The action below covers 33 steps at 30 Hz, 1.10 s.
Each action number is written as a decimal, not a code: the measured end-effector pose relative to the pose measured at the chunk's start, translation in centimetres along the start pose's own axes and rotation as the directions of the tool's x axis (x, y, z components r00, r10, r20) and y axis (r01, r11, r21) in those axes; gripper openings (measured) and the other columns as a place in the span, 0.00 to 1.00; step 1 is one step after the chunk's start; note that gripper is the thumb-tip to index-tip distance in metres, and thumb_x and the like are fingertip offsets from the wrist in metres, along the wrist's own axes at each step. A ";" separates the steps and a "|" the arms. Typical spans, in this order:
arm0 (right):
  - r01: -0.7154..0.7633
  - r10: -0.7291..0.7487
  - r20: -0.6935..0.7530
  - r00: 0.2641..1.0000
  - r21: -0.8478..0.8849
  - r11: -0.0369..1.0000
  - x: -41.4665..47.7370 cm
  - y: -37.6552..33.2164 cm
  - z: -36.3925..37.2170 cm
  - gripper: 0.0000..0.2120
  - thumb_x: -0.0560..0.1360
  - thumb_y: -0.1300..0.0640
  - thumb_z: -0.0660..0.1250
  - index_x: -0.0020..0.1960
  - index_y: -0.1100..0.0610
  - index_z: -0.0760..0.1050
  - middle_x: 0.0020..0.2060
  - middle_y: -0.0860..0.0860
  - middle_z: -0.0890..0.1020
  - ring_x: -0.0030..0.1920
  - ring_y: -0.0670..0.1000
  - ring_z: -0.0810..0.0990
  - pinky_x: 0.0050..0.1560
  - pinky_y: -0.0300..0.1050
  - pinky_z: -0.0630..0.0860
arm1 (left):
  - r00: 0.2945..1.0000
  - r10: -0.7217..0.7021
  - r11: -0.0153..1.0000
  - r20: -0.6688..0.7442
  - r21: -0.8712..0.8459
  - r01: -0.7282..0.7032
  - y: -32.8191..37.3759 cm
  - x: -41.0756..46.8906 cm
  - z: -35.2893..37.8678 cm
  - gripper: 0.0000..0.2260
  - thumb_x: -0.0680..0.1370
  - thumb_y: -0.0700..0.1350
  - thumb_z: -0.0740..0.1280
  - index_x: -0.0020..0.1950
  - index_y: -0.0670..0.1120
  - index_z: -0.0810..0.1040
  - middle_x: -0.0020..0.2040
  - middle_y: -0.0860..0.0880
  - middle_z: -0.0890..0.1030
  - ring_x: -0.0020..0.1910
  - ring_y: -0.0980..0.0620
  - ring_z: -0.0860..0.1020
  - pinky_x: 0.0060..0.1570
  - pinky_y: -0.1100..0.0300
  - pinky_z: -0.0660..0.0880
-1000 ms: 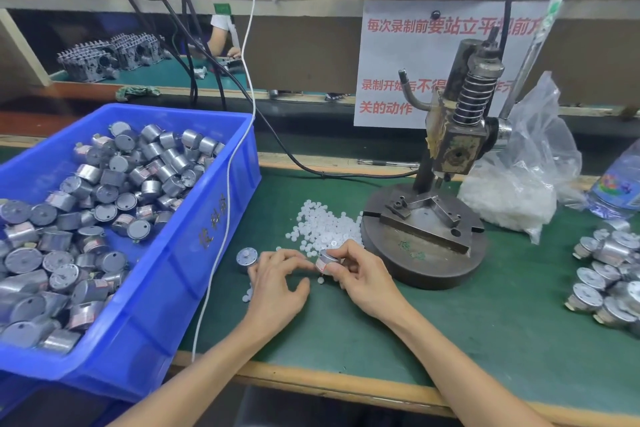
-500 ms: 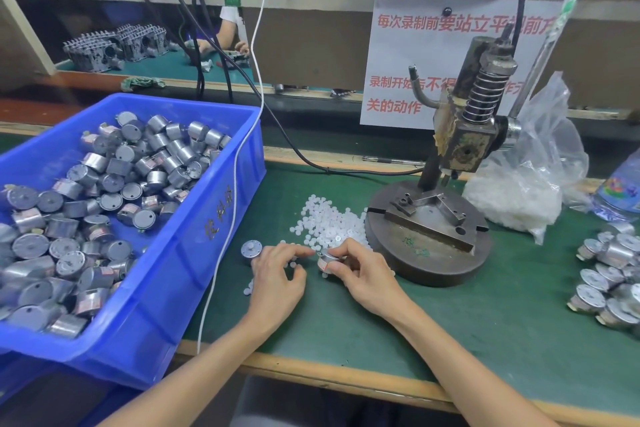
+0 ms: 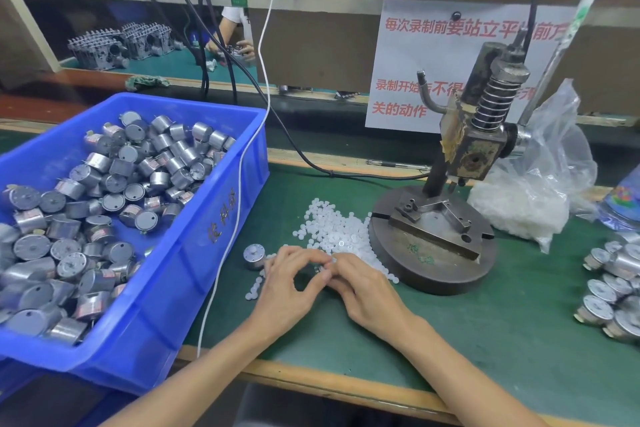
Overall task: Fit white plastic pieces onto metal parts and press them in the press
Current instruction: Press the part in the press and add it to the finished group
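Two hands now meet where a second ago they sat slightly apart: your left hand [image 3: 287,291] has closed in on your right hand [image 3: 367,291]. The metal part [image 3: 318,269] that showed plainly between your right fingers is nearly hidden, with only a glint left. Both sets of fingertips are curled and pinched on it, just left of the press base [image 3: 433,253], at the near edge of the heap of white pieces [image 3: 332,229]. You cover too much of it to tell which way its axis runs. Farther left of the base a lone motor can [image 3: 254,255] stands on the green mat [image 3: 485,340], axis upright, white piece on top. Left again sits the blue bin [image 3: 194,288]; well right of the base lie the finished cans [image 3: 616,274].
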State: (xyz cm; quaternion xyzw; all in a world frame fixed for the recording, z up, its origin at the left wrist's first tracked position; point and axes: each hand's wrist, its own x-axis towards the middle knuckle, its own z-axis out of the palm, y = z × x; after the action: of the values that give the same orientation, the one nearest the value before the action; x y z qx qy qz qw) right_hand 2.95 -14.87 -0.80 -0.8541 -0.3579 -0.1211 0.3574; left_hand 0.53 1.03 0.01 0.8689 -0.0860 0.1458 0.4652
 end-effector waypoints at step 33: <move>-0.613 0.811 -0.107 0.575 0.600 0.514 -1.2 3.1 -11.7 0.09 0.79 0.65 0.56 0.50 0.54 0.71 0.26 0.51 0.76 0.22 0.47 0.72 0.21 0.39 0.68 | 0.993 0.110 0.980 0.041 0.165 -0.115 8.1 8.1 11.6 0.15 0.71 0.57 0.70 0.52 0.52 0.75 0.56 0.56 0.70 0.57 0.54 0.66 0.55 0.60 0.62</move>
State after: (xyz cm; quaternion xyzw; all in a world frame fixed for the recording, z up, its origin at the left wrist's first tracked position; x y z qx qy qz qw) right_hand 4.84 -25.16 5.34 -0.7595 0.0915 -0.0232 0.6437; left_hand 7.88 -13.20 3.00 0.9007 -0.1299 0.1648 0.3804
